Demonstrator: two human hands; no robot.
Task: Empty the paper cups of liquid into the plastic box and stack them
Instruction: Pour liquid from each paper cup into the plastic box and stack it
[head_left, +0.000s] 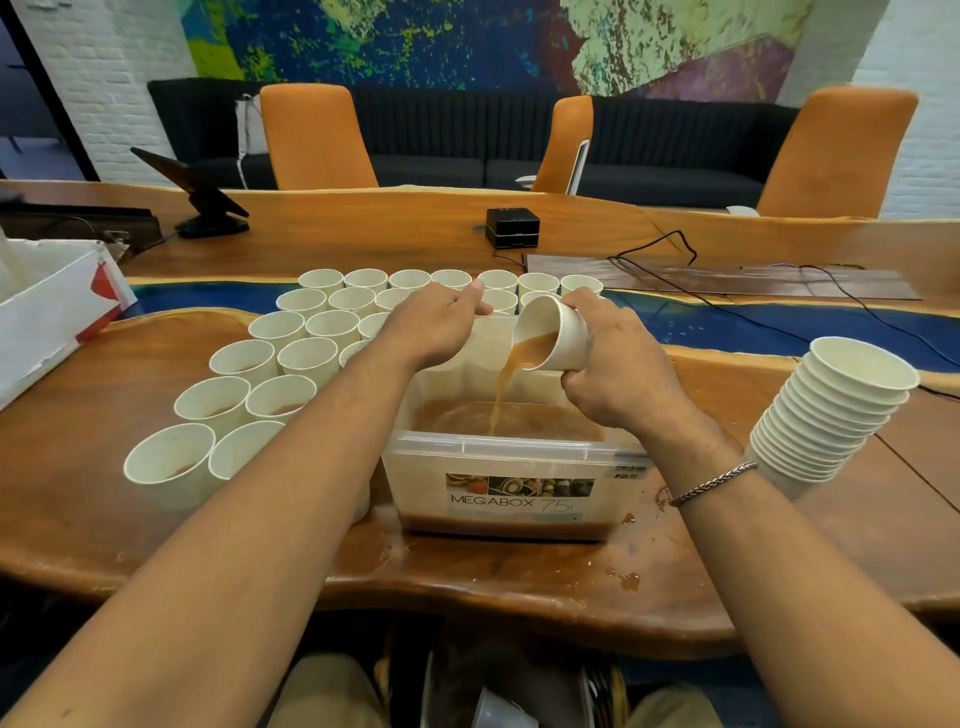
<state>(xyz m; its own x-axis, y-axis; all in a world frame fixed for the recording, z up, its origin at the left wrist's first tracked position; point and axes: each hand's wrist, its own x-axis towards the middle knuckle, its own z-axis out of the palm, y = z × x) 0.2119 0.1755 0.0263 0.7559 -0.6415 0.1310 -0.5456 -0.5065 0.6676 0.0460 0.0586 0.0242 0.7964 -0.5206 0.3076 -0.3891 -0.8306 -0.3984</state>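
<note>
A clear plastic box (519, 457) labelled MEGABOX stands in front of me with brown liquid in it. My right hand (618, 364) grips a white paper cup (558, 335) tilted to the left over the box, and a brown stream (501, 395) falls from it into the box. My left hand (436, 325) hovers palm down over the box's far left corner, next to the standing cups (291, 358); its fingers are hidden. Several of those cups hold brown liquid. A stack of empty cups (826, 415) leans at the right.
Brown spills (628, 579) dot the wooden table (104, 519) near the box's right front. A white cardboard box (47, 317) sits at the left. A black device (511, 227) and cables (727, 306) lie beyond the cups. Orange chairs stand behind the table.
</note>
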